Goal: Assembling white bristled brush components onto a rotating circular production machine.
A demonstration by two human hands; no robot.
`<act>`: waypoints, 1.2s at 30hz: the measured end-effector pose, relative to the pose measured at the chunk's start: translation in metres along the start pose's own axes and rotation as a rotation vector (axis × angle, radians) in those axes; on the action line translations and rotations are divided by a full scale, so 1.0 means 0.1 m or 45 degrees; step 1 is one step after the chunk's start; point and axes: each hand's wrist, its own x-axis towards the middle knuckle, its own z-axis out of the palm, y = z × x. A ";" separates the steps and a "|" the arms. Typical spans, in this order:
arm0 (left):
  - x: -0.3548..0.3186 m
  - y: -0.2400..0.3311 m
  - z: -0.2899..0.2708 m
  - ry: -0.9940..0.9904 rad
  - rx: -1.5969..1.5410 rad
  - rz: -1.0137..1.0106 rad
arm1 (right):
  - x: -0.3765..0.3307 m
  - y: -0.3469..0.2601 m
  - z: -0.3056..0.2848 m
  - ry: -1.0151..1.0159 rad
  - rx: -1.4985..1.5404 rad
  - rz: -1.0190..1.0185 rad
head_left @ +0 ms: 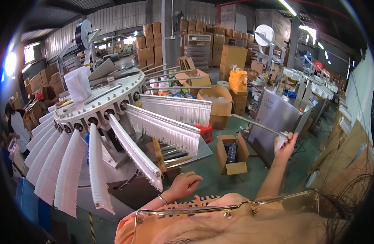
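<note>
My right hand (286, 147) is raised at the right, its fingers closed around the end of a long thin metal rod (260, 125). A small white piece (281, 142) shows at the same hand; I cannot make out what it is. My left hand (184, 185) is in front of my body with loosely bent fingers and nothing visible in them. It is nearest to a rod hung with white pleated sheets (136, 150), part of a round metal machine (101, 103). More hanging white stacks (69, 171) fan out around the machine's rim.
An open carton (232, 158) with dark contents stands on the floor ahead. Beyond it are a red stool (204, 133), another open carton (215, 106) and a steel cabinet (272, 114). Bare rods (178, 88) stick out from the machine's far side. Flattened cardboard (341, 162) leans at the right.
</note>
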 end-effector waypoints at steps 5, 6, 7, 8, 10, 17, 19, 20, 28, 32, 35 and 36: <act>0.27 -0.26 0.22 -0.003 0.049 -0.092 | -0.07 0.51 -0.40 0.143 -0.041 0.194; 0.35 -0.30 0.25 0.016 0.027 -0.169 | -0.05 0.68 -0.50 0.253 -0.159 0.269; 0.42 -0.39 0.27 0.011 0.038 -0.249 | 0.02 0.88 -0.59 0.347 -0.281 0.348; 0.50 -0.49 0.30 0.070 0.070 -0.229 | 0.17 1.09 -0.80 0.146 -0.113 0.413; 0.65 -0.71 0.33 0.202 0.153 -0.178 | 0.37 1.54 -0.89 -0.175 -0.027 0.638; 1.19 -1.24 0.39 1.263 0.009 -0.877 | 1.32 2.48 -0.74 -0.898 -0.275 0.734; 1.20 -1.53 0.23 1.602 -0.018 -0.901 | 1.63 2.57 -0.58 -1.199 -0.454 0.594; 1.28 -1.53 0.16 1.817 -0.234 -0.789 | 1.76 2.64 -0.53 -1.234 -0.405 0.640; 1.09 -2.07 -0.21 2.098 -0.420 -0.715 | 2.26 3.05 -0.24 -1.720 -0.416 0.484; 1.38 -1.93 -0.12 2.238 -0.241 -0.675 | 2.12 3.25 -0.09 -1.787 -0.384 0.413; 1.66 -1.83 0.18 1.992 -0.054 -0.882 | 1.97 3.46 -0.12 -1.760 -0.364 0.379; 1.85 -1.74 0.31 1.901 -0.030 -0.982 | 1.96 3.54 -0.22 -1.731 -0.335 0.377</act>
